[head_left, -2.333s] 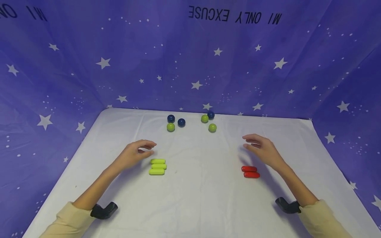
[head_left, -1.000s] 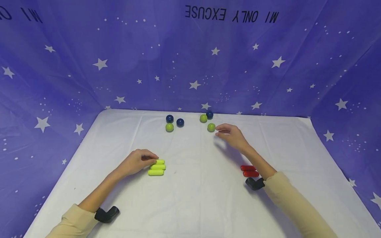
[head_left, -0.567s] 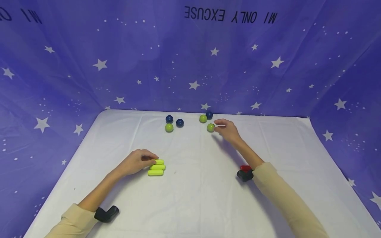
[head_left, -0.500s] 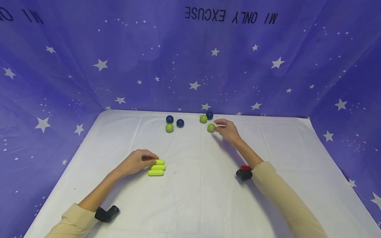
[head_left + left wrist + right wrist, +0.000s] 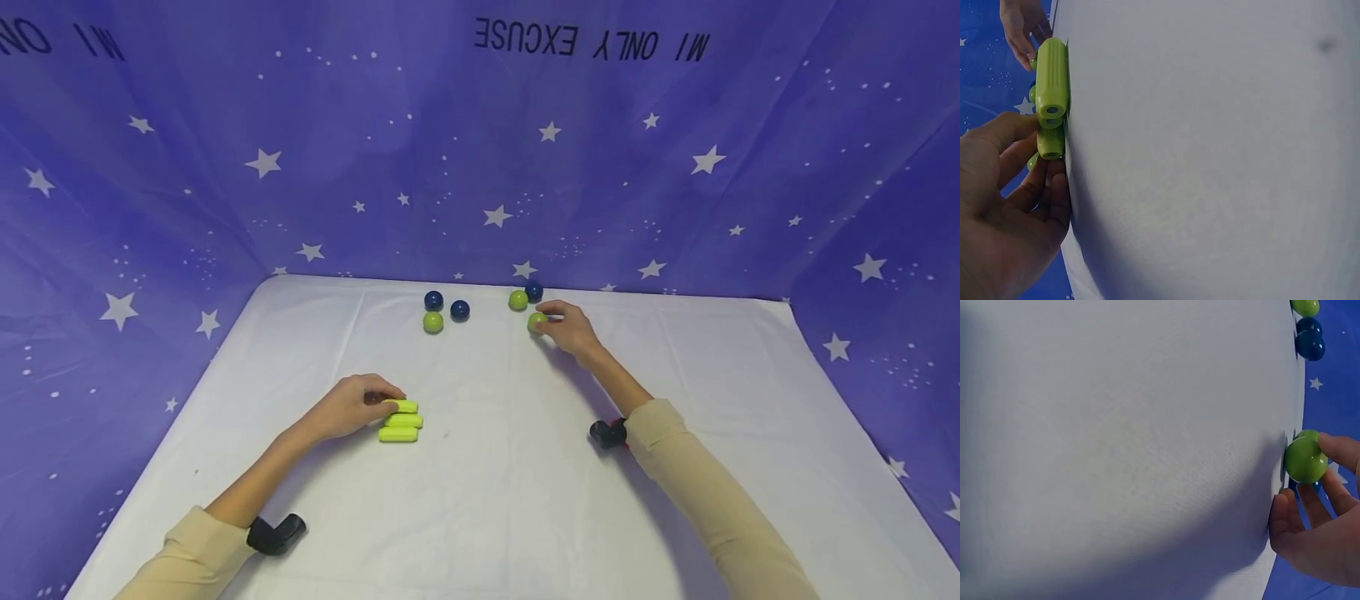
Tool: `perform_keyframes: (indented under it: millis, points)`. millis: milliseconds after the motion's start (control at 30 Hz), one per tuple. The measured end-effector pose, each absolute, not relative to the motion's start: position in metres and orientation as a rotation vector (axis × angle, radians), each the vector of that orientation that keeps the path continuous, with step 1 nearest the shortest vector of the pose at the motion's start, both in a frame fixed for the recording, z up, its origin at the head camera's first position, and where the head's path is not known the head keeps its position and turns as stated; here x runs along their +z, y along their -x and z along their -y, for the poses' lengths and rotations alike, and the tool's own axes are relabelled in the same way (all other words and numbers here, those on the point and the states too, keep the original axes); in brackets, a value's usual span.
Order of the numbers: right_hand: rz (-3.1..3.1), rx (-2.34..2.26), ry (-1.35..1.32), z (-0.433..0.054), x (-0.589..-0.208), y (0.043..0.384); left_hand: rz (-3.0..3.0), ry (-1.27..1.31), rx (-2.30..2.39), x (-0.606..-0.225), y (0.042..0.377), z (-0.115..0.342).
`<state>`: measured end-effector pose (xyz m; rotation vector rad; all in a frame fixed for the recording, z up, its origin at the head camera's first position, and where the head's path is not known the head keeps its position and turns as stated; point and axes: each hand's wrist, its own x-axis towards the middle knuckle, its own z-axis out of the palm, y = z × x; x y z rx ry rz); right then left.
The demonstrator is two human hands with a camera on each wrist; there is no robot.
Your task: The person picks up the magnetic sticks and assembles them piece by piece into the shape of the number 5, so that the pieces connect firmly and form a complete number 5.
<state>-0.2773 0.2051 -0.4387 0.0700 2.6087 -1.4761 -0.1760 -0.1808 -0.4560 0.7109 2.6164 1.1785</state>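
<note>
My left hand (image 5: 352,406) is at the left of the white table, thumb and fingers round the left end of the farthest of three short, ribbed yellow-green sticks (image 5: 407,407). The other two lie side by side just nearer; the closest stick (image 5: 1052,81) shows a small hole in its end in the left wrist view. Towards the back, my right hand (image 5: 570,328) pinches a green ball (image 5: 1305,460) between thumb and fingers, the ball at table level. Behind it sit a second green ball (image 5: 518,300) and a dark blue ball (image 5: 534,290).
At the back left stand two dark blue balls (image 5: 460,310) and a green ball (image 5: 432,322). The black wrist mount (image 5: 607,433) and sleeve of my right arm cover nearly all of two red sticks. A purple starry cloth (image 5: 450,167) rises behind the table's far edge.
My right hand has moved inward and forward from above the red sticks and taken hold of the green ball. The left hand has lowered onto the farthest yellow-green stick.
</note>
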Motion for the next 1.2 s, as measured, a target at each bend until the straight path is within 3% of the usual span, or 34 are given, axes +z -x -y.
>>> perform_keyframes:
  millis: [433,1200]
  points:
    - [-2.629,-1.460,-0.077,-0.210,-0.442,0.275,-2.630,-0.797,1.105,-0.454,0.180,0.177]
    - [-2.548,-1.484,-0.091,-0.212,-0.438,0.260,-2.702,-0.703,1.149,-0.449,0.204,0.144]
